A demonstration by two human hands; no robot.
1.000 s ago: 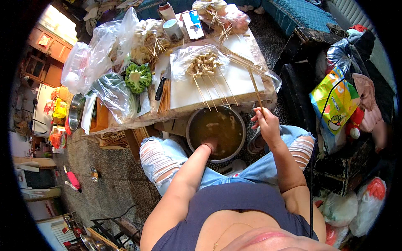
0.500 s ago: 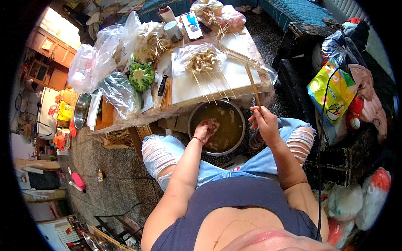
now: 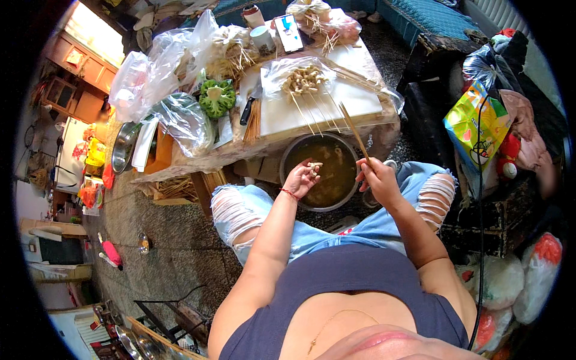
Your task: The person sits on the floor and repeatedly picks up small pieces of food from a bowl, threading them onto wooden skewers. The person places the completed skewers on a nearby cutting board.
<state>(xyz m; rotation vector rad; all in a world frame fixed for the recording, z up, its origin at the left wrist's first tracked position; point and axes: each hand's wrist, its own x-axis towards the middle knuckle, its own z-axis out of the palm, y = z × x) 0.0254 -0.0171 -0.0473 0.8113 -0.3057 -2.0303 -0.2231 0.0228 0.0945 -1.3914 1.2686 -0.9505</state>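
Centrally, the left hand (image 3: 302,177) pinched a pale food piece (image 3: 314,166) over the pot of brown liquid (image 3: 321,170), while the right hand (image 3: 378,180) gripped a bamboo skewer (image 3: 354,129) angled toward the white cutting board (image 3: 354,99) holding finished skewers (image 3: 306,84).

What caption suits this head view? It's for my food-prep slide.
Seated person's left hand lifts pale food pieces above a pot of brown liquid; right hand holds a bamboo skewer.

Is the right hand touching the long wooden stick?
Touching. The head view shows the right hand with its fingers closed around the lower end of the wooden stick, which slants up over the pot.
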